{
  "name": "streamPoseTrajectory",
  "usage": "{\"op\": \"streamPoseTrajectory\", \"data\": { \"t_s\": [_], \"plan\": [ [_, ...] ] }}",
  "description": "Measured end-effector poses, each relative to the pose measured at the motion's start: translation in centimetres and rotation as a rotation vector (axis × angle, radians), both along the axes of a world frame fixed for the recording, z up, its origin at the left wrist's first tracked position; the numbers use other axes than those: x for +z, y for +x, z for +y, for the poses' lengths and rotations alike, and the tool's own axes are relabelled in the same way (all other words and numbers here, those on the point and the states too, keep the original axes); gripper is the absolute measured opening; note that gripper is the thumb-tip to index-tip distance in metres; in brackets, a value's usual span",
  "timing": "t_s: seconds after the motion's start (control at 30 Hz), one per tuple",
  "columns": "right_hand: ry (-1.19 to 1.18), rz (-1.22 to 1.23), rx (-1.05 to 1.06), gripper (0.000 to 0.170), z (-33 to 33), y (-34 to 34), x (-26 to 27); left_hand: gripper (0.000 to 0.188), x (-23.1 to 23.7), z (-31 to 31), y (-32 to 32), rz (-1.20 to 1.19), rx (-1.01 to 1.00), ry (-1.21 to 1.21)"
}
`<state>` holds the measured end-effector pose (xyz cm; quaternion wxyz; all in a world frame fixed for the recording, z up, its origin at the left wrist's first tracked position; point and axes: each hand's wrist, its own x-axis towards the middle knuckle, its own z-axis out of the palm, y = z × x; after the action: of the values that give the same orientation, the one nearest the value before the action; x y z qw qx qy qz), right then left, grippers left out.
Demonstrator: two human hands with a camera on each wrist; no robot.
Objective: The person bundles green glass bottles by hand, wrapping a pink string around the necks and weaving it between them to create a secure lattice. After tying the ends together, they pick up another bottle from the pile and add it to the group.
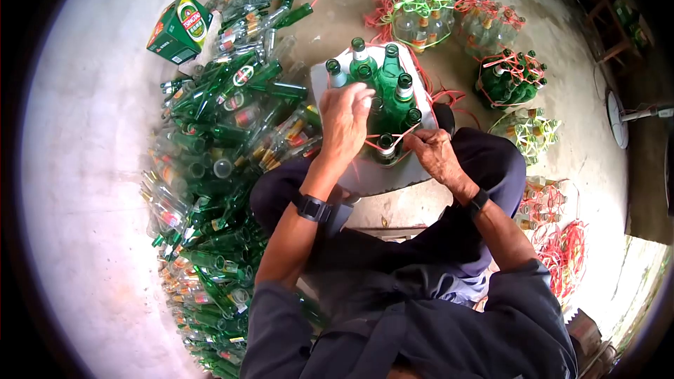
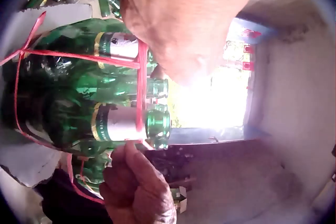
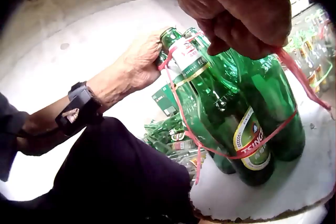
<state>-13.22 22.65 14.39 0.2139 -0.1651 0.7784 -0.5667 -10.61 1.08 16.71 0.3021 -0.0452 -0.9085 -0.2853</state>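
Several green bottles (image 1: 390, 74) stand upright together on a white board (image 1: 319, 77), with red twine (image 3: 181, 108) round their bodies and necks. My left hand (image 1: 344, 119) is bent over the necks on the left side. In the right wrist view, my left hand (image 3: 136, 64) touches a bottle neck beside the twine; its fingertips are hidden. My right hand (image 1: 437, 156) pinches a strand of twine at the near right side of the necks. The left wrist view shows my right hand (image 2: 137, 187) with thumb and finger together on the strand, just below a labelled neck.
A large heap of loose bottles (image 1: 232, 161) lies on the left, with a green carton (image 1: 179, 28) by it. Tied bundles of bottles (image 1: 511, 78) stand at the right. Loose red twine (image 1: 562, 256) lies at the right and top. A fan (image 1: 618, 119) stands far right.
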Motion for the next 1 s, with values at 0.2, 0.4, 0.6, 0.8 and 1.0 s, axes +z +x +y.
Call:
{"op": "streamPoseTrajectory", "data": {
  "t_s": [0.2,0.4,0.6,0.8,1.0],
  "plan": [
    [0.010,-0.008,-0.041,0.039,-1.2,-0.1,-2.1,0.021,1.4,1.1,3.2,-0.024,-0.161,0.001],
    [0.060,-0.141,-0.068,0.048,-2.3,0.0,-3.9,0.030,2.5,2.4,2.8,-0.253,-0.279,-0.168],
    [0.224,0.055,0.040,0.037,-2.9,-0.7,-8.2,0.038,3.3,2.0,1.6,-0.553,-0.326,-0.248],
    [0.203,-0.135,-0.092,0.047,-3.3,-0.6,-8.3,0.037,3.8,2.2,0.8,-0.567,-0.377,-0.260],
    [0.146,-0.135,-0.135,0.053,-2.6,-0.1,-7.1,0.036,5.9,3.0,0.7,-0.470,-0.377,-0.451]
  ]
}}
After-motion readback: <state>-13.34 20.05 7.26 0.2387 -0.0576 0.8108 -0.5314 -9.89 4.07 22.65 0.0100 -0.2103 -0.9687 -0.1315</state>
